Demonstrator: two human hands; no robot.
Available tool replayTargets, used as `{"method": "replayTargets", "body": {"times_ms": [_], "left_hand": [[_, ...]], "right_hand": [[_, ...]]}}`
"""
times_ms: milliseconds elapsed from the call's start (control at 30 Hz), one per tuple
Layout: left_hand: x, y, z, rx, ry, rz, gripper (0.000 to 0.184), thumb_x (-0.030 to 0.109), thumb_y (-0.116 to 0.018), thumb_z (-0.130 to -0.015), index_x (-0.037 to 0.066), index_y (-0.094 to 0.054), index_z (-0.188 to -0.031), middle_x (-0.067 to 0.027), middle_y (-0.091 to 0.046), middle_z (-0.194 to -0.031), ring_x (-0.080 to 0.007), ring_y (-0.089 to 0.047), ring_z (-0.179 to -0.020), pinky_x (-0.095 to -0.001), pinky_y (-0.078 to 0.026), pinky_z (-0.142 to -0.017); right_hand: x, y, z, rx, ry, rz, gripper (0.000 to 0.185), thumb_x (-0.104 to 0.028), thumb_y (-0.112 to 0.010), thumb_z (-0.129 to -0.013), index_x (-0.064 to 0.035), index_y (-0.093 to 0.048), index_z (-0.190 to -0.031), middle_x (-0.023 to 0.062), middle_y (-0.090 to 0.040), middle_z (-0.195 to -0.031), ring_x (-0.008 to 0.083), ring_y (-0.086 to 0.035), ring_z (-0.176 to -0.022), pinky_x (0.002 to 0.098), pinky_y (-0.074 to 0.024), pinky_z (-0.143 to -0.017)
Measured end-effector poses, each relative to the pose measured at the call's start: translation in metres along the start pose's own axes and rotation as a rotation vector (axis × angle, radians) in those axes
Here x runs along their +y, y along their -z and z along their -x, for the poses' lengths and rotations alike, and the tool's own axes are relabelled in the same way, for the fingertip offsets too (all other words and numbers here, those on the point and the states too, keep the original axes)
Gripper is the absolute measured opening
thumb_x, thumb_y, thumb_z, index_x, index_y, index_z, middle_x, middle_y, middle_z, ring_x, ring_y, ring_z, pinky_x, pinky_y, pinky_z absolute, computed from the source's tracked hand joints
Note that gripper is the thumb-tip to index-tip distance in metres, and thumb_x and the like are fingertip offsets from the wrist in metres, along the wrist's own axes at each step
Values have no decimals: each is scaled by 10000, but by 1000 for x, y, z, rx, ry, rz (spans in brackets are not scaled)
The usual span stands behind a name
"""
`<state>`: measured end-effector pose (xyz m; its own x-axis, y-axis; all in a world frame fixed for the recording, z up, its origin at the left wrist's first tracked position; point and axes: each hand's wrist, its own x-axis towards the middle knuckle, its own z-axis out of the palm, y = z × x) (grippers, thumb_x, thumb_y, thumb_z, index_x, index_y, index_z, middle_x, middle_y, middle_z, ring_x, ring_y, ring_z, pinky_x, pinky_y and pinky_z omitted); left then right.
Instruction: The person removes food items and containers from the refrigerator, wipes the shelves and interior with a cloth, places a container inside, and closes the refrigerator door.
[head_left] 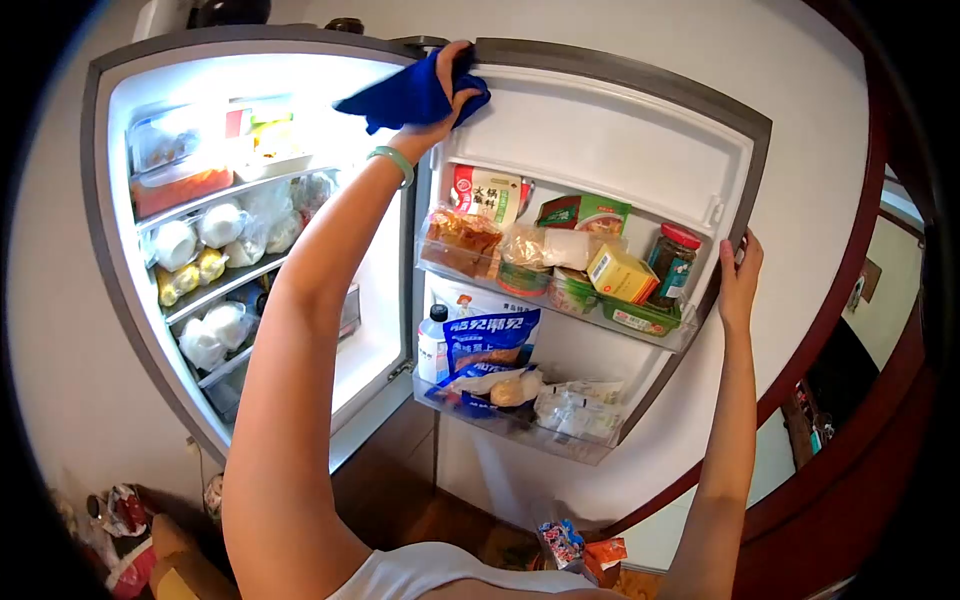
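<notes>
A dark blue cloth [395, 98] is bunched in my left hand [440, 105], up at the hinge-side top corner of the open fridge door [610, 120]. Part of the cloth hangs out to the left, over the lit fridge interior [370, 350]. A pale green bangle [393, 165] circles that wrist. On the other side, my right hand [740, 270] rests against the outer edge of the door, its fingers apart and nothing held in them.
Door shelves hold a red-lidded jar [672, 262], a yellow box [622, 274], a white bottle [433, 345] and blue packets [490, 340]. Bagged food [220, 225] fills the fridge shelves. Below the door are snack packets [562, 540]; a dark red door frame [850, 260] stands right.
</notes>
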<state>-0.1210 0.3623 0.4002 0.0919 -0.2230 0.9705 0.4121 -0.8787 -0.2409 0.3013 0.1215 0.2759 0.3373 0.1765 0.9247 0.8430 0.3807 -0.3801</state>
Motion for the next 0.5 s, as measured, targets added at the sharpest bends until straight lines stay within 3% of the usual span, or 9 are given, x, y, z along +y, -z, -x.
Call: {"method": "replayTargets", "body": {"times_ms": [67, 100, 167, 233, 300, 333, 367, 500], "left_hand": [[13, 5, -13, -100, -49, -243, 595, 109, -713, -780, 86, -424, -1300, -167, -555, -1216, -346, -534, -1148, -402, -428, -983], [8, 0, -15, -134, 50, -262, 562, 66, -699, -789, 111, -440, -1286, -147, -552, -1213, -331, -528, -1166, -405, -425, -990], [-20, -29, -6, -6, -10, 187, 522, -20, -639, -750, 123, -487, -1229, -183, -567, -1164, -394, -531, -1095, -428, -465, -900], [-9, -16, -12, -84, 27, 33, 521, -133, -527, -728, 125, -522, -1180, -207, -576, -1092, -369, -588, -994, -384, -498, -852], [13, 0, -18, -156, 41, -38, 511, -146, -501, -740, 118, -531, -1176, -183, -585, -1111, -326, -606, -1021, -343, -512, -859], [13, -3, -17, -157, 143, 271, 525, -156, -494, -738, 114, -531, -1187, -141, -596, -1119, -273, -609, -1063, -319, -514, -888], [8, -9, -18, -173, 152, 212, 552, -186, -467, -722, 103, -535, -1186, -101, -593, -1125, -232, -584, -1109, -297, -507, -919], [13, -36, -26, -150, 70, 310, 580, -230, -421, -700, 83, -542, -1173, -81, -560, -1156, -220, -545, -1141, -300, -520, -913]], "right_hand": [[15, 1, 2, -55, -6, -61, 560, -374, -515, -971, -10, -391, -1379, 190, -468, -1303, 269, -513, -1129, 354, -396, -985], [29, -2, 4, -48, -9, -51, 560, -374, -515, -971, -10, -391, -1379, 190, -468, -1303, 269, -513, -1129, 354, -396, -985], [54, -3, 11, 6, -146, -30, 522, -371, -470, -991, -2, -425, -1357, 180, -491, -1310, 247, -507, -1149, 333, -392, -990], [55, -13, 21, 58, -96, 46, 565, -406, -418, -1002, 14, -407, -1380, 188, -479, -1312, 269, -468, -1201, 347, -338, -1040], [55, -30, 32, 136, -55, -2, 575, -411, -362, -1016, 11, -380, -1406, 197, -425, -1312, 290, -416, -1234, 366, -298, -1065], [54, -31, 32, 119, -44, -31, 563, -392, -318, -1027, 5, -358, -1425, 196, -386, -1297, 299, -390, -1235, 372, -283, -1070], [51, -32, 33, 129, -20, -23, 555, -382, -310, -1031, 9, -359, -1422, 190, -392, -1285, 293, -403, -1213, 368, -297, -1058], [45, -33, 34, 138, -21, 8, 545, -370, -312, -1031, 6, -358, -1422, 192, -392, -1281, 294, -407, -1204, 366, -303, -1050]]}}
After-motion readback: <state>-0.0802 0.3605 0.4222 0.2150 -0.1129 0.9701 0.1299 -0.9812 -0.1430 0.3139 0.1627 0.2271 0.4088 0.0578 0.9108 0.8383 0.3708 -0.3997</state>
